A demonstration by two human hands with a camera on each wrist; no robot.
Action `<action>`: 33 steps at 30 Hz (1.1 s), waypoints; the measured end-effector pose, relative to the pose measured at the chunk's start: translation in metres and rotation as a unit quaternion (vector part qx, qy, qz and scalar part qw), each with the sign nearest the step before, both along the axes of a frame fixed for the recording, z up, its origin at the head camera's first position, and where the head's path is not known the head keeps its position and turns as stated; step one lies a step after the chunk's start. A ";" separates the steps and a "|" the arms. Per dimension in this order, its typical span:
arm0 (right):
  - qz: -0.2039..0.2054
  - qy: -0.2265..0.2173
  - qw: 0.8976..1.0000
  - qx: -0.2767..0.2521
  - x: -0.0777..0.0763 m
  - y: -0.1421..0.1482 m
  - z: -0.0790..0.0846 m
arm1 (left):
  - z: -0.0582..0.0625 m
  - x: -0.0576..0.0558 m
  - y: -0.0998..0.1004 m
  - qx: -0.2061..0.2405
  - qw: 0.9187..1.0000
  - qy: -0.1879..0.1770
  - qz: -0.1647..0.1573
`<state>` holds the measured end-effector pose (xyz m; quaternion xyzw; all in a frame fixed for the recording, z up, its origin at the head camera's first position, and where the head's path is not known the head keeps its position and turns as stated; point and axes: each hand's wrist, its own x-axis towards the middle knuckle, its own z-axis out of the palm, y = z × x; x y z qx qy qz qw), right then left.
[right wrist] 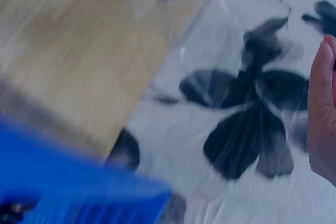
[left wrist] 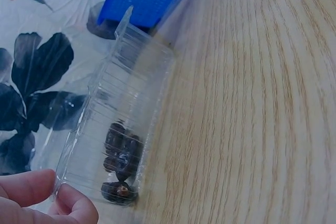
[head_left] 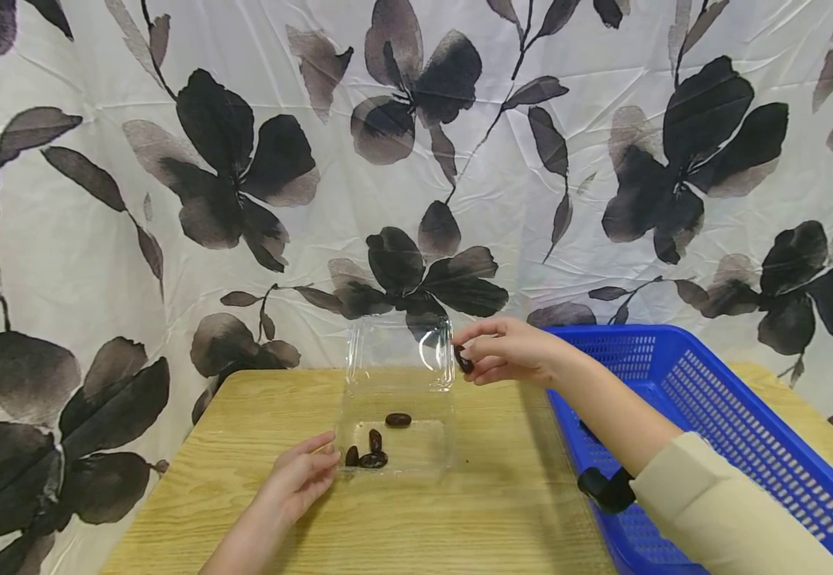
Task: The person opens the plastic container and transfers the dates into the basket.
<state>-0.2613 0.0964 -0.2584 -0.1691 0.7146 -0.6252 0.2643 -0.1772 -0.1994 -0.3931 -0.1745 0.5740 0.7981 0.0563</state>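
Observation:
A clear plastic clamshell box (head_left: 430, 447) stands on the table with its lid (head_left: 398, 355) raised at the back. Several dark, glossy dates (head_left: 398, 419) lie in it, mostly bunched at the near left corner. My left hand (head_left: 301, 471) pinches the box's left rim between thumb and fingers, as the left wrist view shows beside the dates (left wrist: 123, 148). Up by the right edge of the lid, my right hand (head_left: 505, 351) holds one date (head_left: 463, 361) in its fingertips. In the right wrist view only part of the right hand (right wrist: 323, 114) shows, at the right edge.
A blue perforated plastic basket (head_left: 704, 351) stands to the right, under my right forearm, with dark pieces (right wrist: 16, 211) inside it. A dark wrist device (head_left: 606, 489) hangs below that forearm. Behind the wooden table (head_left: 243, 447) hangs a floral curtain (head_left: 416, 184).

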 end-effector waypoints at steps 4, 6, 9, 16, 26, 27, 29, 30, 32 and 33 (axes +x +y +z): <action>0.005 0.007 1.000 0.007 -0.003 0.031 0.003 | -0.002 0.001 0.001 -0.001 1.000 0.001 0.000; 0.002 0.005 1.000 0.011 -0.003 0.046 0.003 | -0.004 0.002 0.001 0.001 1.000 -0.001 -0.004; 0.002 0.003 1.000 0.012 -0.003 0.067 -0.001 | -0.007 0.003 -0.001 0.006 1.000 -0.008 -0.001; 0.000 0.004 1.000 0.006 -0.003 0.110 -0.019 | -0.004 0.000 -0.001 0.008 1.000 -0.004 0.000; -0.022 -0.031 0.999 0.019 0.000 0.138 -0.065 | -0.002 -0.001 0.000 0.007 1.000 -0.003 0.002; -0.025 -0.034 0.998 0.037 0.000 0.138 -0.069 | -0.002 -0.001 0.000 0.006 1.000 -0.002 0.001; -0.024 -0.037 0.996 0.075 0.000 0.141 -0.077 | -0.002 -0.001 0.001 0.000 1.000 0.002 0.000; -0.022 -0.037 0.994 0.097 0.001 0.142 -0.080 | -0.002 -0.001 0.001 -0.004 1.000 0.003 -0.001; -0.021 -0.034 0.990 0.135 0.001 0.143 -0.085 | -0.002 -0.001 0.001 -0.011 1.000 0.004 -0.002; -0.022 -0.034 0.988 0.149 0.001 0.144 -0.087 | -0.002 -0.001 0.001 -0.013 1.000 0.005 0.000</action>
